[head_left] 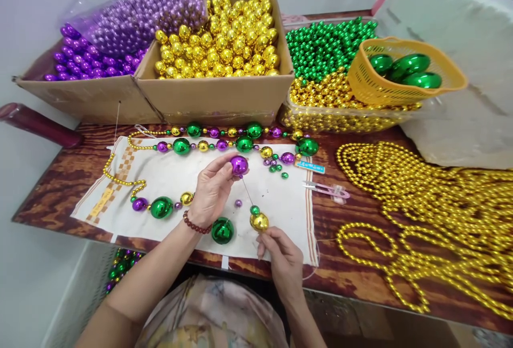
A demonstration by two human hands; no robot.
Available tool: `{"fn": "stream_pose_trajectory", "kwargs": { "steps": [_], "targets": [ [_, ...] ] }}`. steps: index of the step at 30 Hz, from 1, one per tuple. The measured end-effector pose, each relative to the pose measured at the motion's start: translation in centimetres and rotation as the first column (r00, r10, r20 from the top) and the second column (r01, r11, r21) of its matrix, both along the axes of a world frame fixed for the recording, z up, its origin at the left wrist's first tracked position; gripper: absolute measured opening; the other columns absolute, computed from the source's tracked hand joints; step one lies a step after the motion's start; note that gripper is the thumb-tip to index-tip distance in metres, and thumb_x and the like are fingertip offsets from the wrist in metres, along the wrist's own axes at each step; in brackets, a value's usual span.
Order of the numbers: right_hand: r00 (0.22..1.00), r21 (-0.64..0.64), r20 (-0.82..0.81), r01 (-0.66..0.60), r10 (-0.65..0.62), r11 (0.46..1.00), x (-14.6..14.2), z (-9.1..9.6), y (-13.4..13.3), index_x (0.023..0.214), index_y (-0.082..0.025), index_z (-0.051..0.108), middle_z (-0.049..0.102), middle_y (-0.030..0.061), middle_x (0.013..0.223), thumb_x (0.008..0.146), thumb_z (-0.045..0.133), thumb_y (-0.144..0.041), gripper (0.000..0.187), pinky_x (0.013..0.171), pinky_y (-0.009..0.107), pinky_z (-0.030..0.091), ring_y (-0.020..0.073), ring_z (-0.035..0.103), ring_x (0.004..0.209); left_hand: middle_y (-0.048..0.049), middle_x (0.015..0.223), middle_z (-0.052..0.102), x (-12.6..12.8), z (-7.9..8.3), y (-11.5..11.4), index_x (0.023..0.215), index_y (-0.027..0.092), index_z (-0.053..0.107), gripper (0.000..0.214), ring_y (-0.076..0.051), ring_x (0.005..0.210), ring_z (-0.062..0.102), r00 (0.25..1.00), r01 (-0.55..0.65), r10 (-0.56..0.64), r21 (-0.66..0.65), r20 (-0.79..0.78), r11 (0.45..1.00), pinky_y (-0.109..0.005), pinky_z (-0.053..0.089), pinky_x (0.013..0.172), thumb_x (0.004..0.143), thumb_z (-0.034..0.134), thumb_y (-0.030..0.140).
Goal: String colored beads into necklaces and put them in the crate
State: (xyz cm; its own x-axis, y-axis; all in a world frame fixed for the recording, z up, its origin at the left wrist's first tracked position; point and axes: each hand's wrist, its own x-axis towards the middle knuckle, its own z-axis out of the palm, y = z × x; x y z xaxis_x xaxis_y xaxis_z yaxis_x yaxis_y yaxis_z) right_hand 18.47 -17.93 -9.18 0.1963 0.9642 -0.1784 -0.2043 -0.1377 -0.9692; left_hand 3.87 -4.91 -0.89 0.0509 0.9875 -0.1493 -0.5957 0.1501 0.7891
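My left hand (212, 185) pinches a large purple bead (239, 165) above the white cloth (152, 177). A thin string runs down from it to a small green bead (255, 210) and a large gold bead (259, 222). The fingertips of my right hand (282, 254) are closed at the gold bead's lower edge. Just below my left wrist lies a large green bead (223, 230), and a small lilac bead (238, 203) rests between the hands. The bead necklace (161, 207) loops around the cloth's left and far sides; my left arm hides part of it.
Cardboard boxes of purple beads (84, 59) and gold beads (224, 43) line the back. Right of them, a yellow basket (404, 91) sits on a bin of small beads (320, 113). Pink thread snips (326, 190) lie near gold bead chains (433, 214). A dark red bottle (40, 126) is at left.
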Motion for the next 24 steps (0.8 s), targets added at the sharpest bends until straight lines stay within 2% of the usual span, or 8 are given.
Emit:
{"fn": "stream_pose_trajectory", "kwargs": {
  "steps": [8, 13, 17, 21, 24],
  "targets": [
    [0.991, -0.044, -0.127, 0.034, -0.039, 0.998, -1.0, -0.9, 0.3, 0.081, -0.018, 0.068, 0.063, 0.0001, 0.066, 0.087, 0.069, -0.039, 0.022, 0.059, 0.026, 0.043, 0.0111, 0.053, 0.053, -0.0056, 0.105, 0.077, 1.1, -0.7, -1.7, 0.102, 0.025, 0.079, 0.030, -0.018, 0.096, 0.071, 0.994, -0.031, 0.040, 0.081, -0.102, 0.996, -0.030, 0.056, 0.087, 0.074, 0.085, 0.032],
    [0.982, -0.037, -0.171, 0.069, -0.074, 0.997, -1.8, -0.6, 0.7, 0.080, -0.018, 0.067, 0.063, 0.0003, 0.065, 0.086, 0.069, -0.043, 0.026, 0.057, 0.026, 0.042, 0.0106, 0.051, 0.051, -0.0044, 0.112, 0.076, 1.4, -0.1, -3.1, 0.108, 0.028, 0.078, 0.028, -0.016, 0.102, 0.070, 0.976, -0.031, 0.072, 0.194, -0.205, 0.981, -0.026, 0.056, 0.089, 0.080, 0.080, 0.025],
    [0.977, -0.029, -0.194, 0.084, -0.088, 0.996, -2.1, -0.5, 0.8, 0.078, -0.018, 0.068, 0.065, 0.0013, 0.066, 0.085, 0.070, -0.044, 0.027, 0.054, 0.026, 0.042, 0.0101, 0.050, 0.049, -0.0054, 0.111, 0.076, 1.3, 0.6, -3.4, 0.108, 0.027, 0.078, 0.029, -0.016, 0.098, 0.071, 0.960, -0.008, 0.085, 0.276, -0.268, 0.961, -0.024, 0.057, 0.087, 0.080, 0.080, 0.022],
    [0.975, -0.002, -0.214, 0.054, -0.054, 0.999, -2.3, -0.6, 0.7, 0.078, -0.018, 0.069, 0.063, 0.0005, 0.063, 0.085, 0.070, -0.043, 0.025, 0.056, 0.027, 0.042, 0.0108, 0.050, 0.050, -0.0054, 0.111, 0.076, 1.1, 0.6, -3.3, 0.109, 0.027, 0.077, 0.029, -0.016, 0.098, 0.070, 0.956, -0.007, 0.093, 0.293, -0.279, 0.956, -0.024, 0.057, 0.087, 0.081, 0.079, 0.022],
    [0.977, -0.003, -0.197, 0.086, -0.085, 0.996, -2.4, -0.5, 0.6, 0.077, -0.018, 0.070, 0.062, 0.0003, 0.062, 0.086, 0.070, -0.041, 0.024, 0.057, 0.027, 0.042, 0.0112, 0.050, 0.052, -0.0052, 0.112, 0.075, 1.0, 0.7, -3.4, 0.111, 0.028, 0.076, 0.029, -0.015, 0.101, 0.069, 0.955, 0.004, 0.089, 0.311, -0.283, 0.950, -0.023, 0.056, 0.088, 0.083, 0.077, 0.021]
  ]
}}
